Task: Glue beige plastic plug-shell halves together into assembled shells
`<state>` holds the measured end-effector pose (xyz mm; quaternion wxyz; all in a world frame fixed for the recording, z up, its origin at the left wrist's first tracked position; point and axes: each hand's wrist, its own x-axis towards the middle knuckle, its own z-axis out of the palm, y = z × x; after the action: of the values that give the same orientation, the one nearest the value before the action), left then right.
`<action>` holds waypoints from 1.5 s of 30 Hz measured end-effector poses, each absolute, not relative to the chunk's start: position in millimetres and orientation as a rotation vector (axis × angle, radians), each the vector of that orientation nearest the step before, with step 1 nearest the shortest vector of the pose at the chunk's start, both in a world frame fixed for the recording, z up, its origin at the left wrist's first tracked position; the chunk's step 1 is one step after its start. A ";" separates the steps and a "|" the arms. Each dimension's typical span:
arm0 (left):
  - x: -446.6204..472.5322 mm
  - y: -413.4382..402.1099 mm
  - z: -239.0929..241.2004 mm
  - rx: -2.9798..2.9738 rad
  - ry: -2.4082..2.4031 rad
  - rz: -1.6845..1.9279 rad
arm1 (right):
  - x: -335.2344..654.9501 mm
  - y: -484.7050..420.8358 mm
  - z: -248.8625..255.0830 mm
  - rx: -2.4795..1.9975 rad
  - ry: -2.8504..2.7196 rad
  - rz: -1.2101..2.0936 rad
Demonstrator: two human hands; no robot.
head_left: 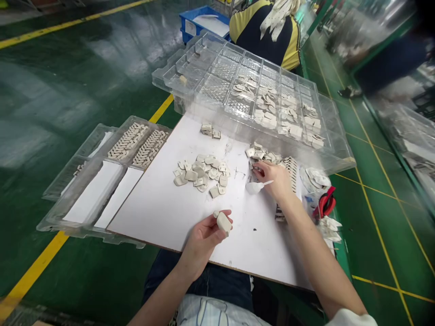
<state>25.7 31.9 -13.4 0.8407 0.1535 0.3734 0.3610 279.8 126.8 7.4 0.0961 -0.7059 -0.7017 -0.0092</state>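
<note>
My left hand [204, 235] is closed around a small stack of beige flat plastic pieces [223, 222], held just above the white board [163, 213] on my lap. My right hand [273, 177] reaches to the heap of the same pieces [263, 155] at the board's far right, its fingers pinched on the pieces there. A small white tool [255, 186] lies under that hand. A loose pile of beige pieces [201, 174] sits in the middle of the board. Two more pieces [210, 130] lie near the far edge.
A clear compartment tray [190, 79] beyond the board holds several groups of pieces. On the left, another clear tray [84, 199] holds neat rows of pieces [137, 144]. Red-handled pliers [325, 203] lie at the right. A person in yellow and navy [268, 31] sits beyond.
</note>
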 end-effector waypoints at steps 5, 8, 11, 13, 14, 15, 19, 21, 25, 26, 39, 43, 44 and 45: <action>27.9 33.8 -13.1 0.312 0.806 0.740 | 290.9 85.7 37.1 -1.878 -1.603 -0.077; 29.6 34.7 -13.9 0.319 0.816 0.744 | 291.5 45.9 57.7 -1.616 -1.127 0.087; 28.5 34.8 -16.3 0.356 0.815 0.747 | 282.0 12.7 59.4 -1.425 -0.936 0.231; 24.9 34.0 -18.8 0.391 0.776 0.729 | 271.2 -0.7 50.5 -1.429 -0.911 0.342; 22.3 33.3 -20.2 0.408 0.739 0.711 | 265.3 -4.7 44.9 -1.446 -0.925 0.435; 19.2 32.3 -21.5 0.422 0.692 0.688 | 259.2 -7.0 39.5 -1.457 -0.951 0.543; 7.7 27.1 -26.3 0.457 0.464 0.574 | 237.8 -5.9 28.5 -1.439 -1.154 0.922; 5.4 24.6 -28.8 0.442 0.355 0.515 | 229.7 -4.1 30.2 -1.417 -1.265 1.032; 8.6 22.8 -31.4 0.388 0.262 0.445 | 218.9 -5.3 37.0 -1.401 -1.392 1.159; 9.9 23.2 -31.0 0.386 0.265 0.449 | 217.9 -5.5 37.2 -1.399 -1.424 1.174; 30.2 16.4 -29.4 0.028 0.342 0.625 | 243.4 46.1 -3.5 -1.653 -1.101 0.511; 33.2 19.5 -24.0 -0.012 0.367 0.649 | 249.4 28.2 6.6 -1.308 -0.874 0.817; 33.4 20.3 -23.4 -0.017 0.371 0.647 | 250.9 25.9 8.9 -1.252 -0.838 0.852; 33.5 20.8 -23.2 -0.017 0.372 0.642 | 251.7 25.2 11.2 -1.211 -0.803 0.867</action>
<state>33.5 20.8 -23.2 0.9319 -0.0085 0.1820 0.3137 251.7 25.2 11.2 0.6631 -0.5356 -0.3554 0.3835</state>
